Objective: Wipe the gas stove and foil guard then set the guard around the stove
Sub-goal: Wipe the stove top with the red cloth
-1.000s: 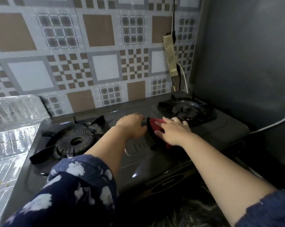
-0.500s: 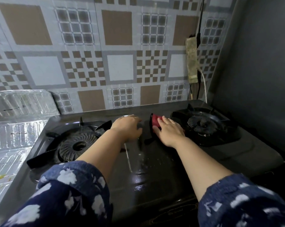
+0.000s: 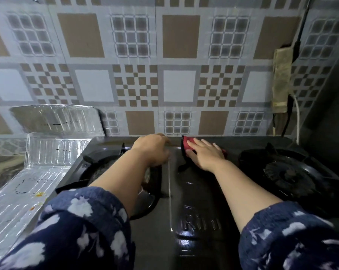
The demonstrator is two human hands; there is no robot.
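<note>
A black two-burner gas stove point(image 3: 194, 207) fills the middle of the head view, its top wet and shiny. My right hand point(image 3: 204, 152) presses flat on a red cloth point(image 3: 187, 145) near the stove's back edge, between the two burners. My left hand point(image 3: 152, 149) rests curled on the stove top just left of the cloth, and I cannot see anything in it. The silver foil guard point(image 3: 47, 152) lies folded to the left of the stove, partly leaning on the wall, with a few orange stains on its near panel.
The left burner point(image 3: 114, 172) is partly hidden by my left arm; the right burner point(image 3: 289, 176) is uncovered. A patterned tile wall stands right behind the stove. A power strip point(image 3: 281, 78) with cords hangs at the back right, beside a dark grey side wall.
Both hands and the red cloth have slid away from me toward the stove's back edge. The camera has moved closer and looks more steeply down.
</note>
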